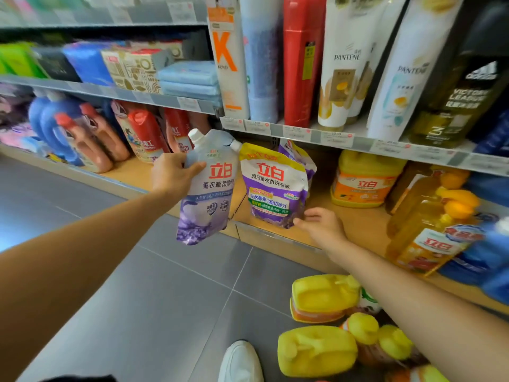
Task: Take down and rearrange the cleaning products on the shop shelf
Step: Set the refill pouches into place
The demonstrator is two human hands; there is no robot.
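Curled round the upper part of a pale pouch [209,194], the left hand [172,172] holds it upright in the air, just in front of the bottom shelf [358,224] and off its board. Left of that hand, red, pink and blue bottles [91,142] stand blurred on the same shelf. Just right of the pale pouch, a purple pouch [272,188] stands on the shelf, with a second pouch [296,155] close behind it. The right hand [322,226] pinches the purple pouch's lower right corner between thumb and forefinger, the other fingers loosely bent. Below, a white shoe [239,362] rests on the grey floor, and yellow-capped jugs [322,296] lie beside it under the right forearm. Further right on the shelf sits an orange jug [363,179], then tall yellow bottles [429,224]. Shampoo bottles [344,64] line the shelf above.
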